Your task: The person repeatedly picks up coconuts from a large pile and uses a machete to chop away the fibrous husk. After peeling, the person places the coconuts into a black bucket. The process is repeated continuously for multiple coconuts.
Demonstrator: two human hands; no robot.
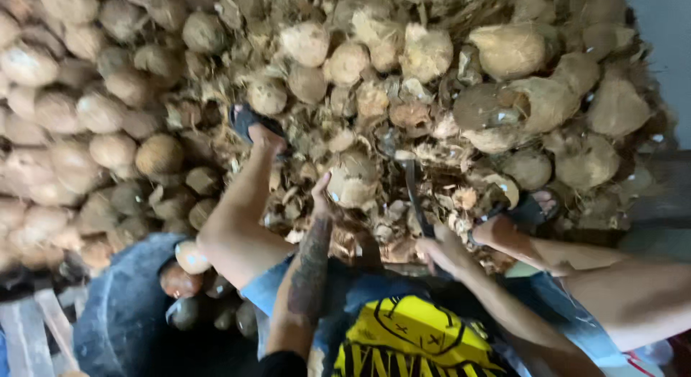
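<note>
I sit facing a big heap of husked coconuts (302, 74). My left hand (322, 197) reaches forward and rests on a pale coconut (354, 181) at the front of the heap, fingers against its side. My right hand (444, 251) grips the handle of a dark long-bladed knife (415, 193), whose blade points up toward the heap beside that coconut. My bare knees are spread to either side, and my feet in dark sandals (248, 121) rest on the husk litter.
A dark round tub (119, 305) at lower left holds several peeled brown coconuts (180, 280). Loose husk scraps (461, 197) cover the ground between my legs. A grey wall (666, 53) stands at the right edge, with wooden slats at the lower left corner.
</note>
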